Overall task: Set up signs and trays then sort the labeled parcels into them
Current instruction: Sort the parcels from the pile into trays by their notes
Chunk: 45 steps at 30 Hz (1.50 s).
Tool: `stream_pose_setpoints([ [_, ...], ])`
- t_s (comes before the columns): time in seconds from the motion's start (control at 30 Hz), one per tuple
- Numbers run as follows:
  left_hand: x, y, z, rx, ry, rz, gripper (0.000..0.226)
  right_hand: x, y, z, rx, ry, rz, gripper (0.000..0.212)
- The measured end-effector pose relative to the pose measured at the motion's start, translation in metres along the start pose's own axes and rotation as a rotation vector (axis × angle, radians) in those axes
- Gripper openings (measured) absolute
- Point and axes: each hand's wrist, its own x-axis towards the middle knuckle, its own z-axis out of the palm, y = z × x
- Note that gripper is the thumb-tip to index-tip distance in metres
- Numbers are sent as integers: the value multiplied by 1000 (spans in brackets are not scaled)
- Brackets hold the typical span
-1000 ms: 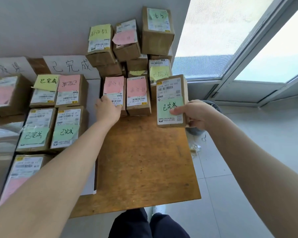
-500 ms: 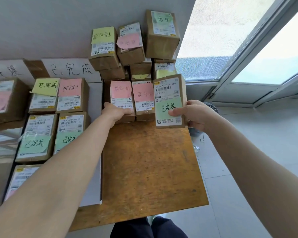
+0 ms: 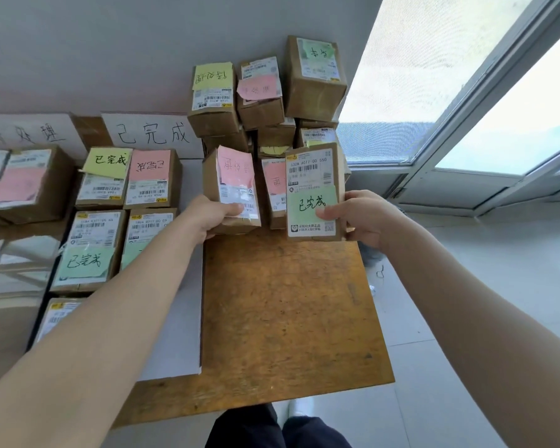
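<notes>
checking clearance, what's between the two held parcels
Head view: a third parcel, pink-noted, sits between the pink-noted parcel in the left hand and the green-noted parcel in the right hand.

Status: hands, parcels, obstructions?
Left hand grips pink-note parcel, tilted. Right hand holds green-note parcel, upright. Left forearm lies over the white tray.

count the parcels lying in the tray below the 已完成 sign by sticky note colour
yellow-note parcel: 1
pink-note parcel: 1
green-note parcels: 2
parcel with its note out of sight: 1
total: 5
</notes>
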Motion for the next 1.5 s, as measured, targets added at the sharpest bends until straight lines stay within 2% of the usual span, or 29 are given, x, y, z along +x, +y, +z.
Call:
stream_pose_setpoints([
  [0.13, -30, -6, -16, -27, 33, 99, 34, -14, -3, 8, -37, -37, -31, 31],
  [0.3, -81, -10, -32, -22, 58, 153, 58, -37, -6, 15, -15, -54, -75, 37],
  [0.4, -122, -13, -30, -17, 67, 200, 50, -58, -7, 15, 14, -94, -127, 37],
  [0.53, -172, -23, -24, -39, 59, 247, 28, -87, -2, 15, 50, -135, -189, 33],
  [0.77, -223, -54, -52, -82, 126, 253, 42, -124, 2, 39, 19, -206, -265, 33],
  [0.93, -250, -74, -83, -59, 160, 295, 20, -139, 7, 71, -83, -248, -295, 30],
  [1.0, -255, -85, -99, -45, 171, 302, 27, -142, 12, 90, -126, -246, -280, 30],
  [1.07, -256, -99, -120, -13, 195, 294, 47, -143, 19, 113, -150, -241, -258, 25],
  [1.13, -259, -115, -146, 19, 204, 282, 53, -142, 31, 141, -175, -240, -212, 19],
  [1.3, -266, -160, -216, -8, 113, 253, 27, -131, 85, 218, -238, -187, 27, 27],
  [1.4, -272, -183, -253, 28, 84, 256, 26, -126, 111, 254, -242, -123, 122, 30],
  [1.5, -268, -201, -281, 53, 57, 227, 23, -120, 124, 277, -193, -39, 131, 29],
])
